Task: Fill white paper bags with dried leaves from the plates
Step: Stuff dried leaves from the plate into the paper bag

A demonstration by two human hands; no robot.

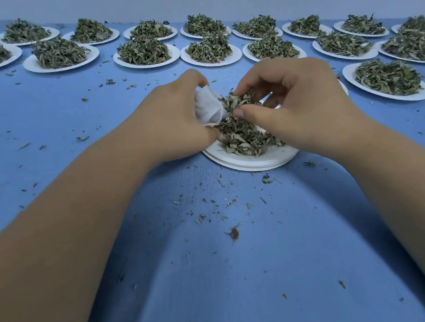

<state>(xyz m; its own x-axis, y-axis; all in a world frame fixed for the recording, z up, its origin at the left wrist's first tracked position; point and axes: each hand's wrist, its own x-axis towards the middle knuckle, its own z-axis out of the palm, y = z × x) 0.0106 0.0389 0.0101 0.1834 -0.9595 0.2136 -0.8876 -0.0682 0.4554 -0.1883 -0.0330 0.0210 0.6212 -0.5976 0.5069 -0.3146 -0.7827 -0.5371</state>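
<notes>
Filling a bag over the working plate. The left hand (175, 120) has its fingers curled round a small white paper bag (207, 107), held just above the left edge of the near plate (248, 161) with its mouth turned right. The right hand (297, 104) pinches a clump of dried leaves (236, 102) between thumb and fingertips, right at that mouth. The rest of the pile (245, 137) lies on the plate below.

The bag looks thin, soft and very light. It crumples in the grip, so it is probably best held by the rim of its mouth, spread open, not squeezed round the body. The leaves appear dry, brittle and nearly weightless (crumbs (221, 209) already dot the blue table (218, 278) on the near side). A loose pinch of a modest clump should suit them, since a hard squeeze would likely crush them and a large clump would shed at the mouth. Working directly over the plate lets strays fall back onto it. Many more heaped plates (146, 51) wait in rows along the far side.
</notes>
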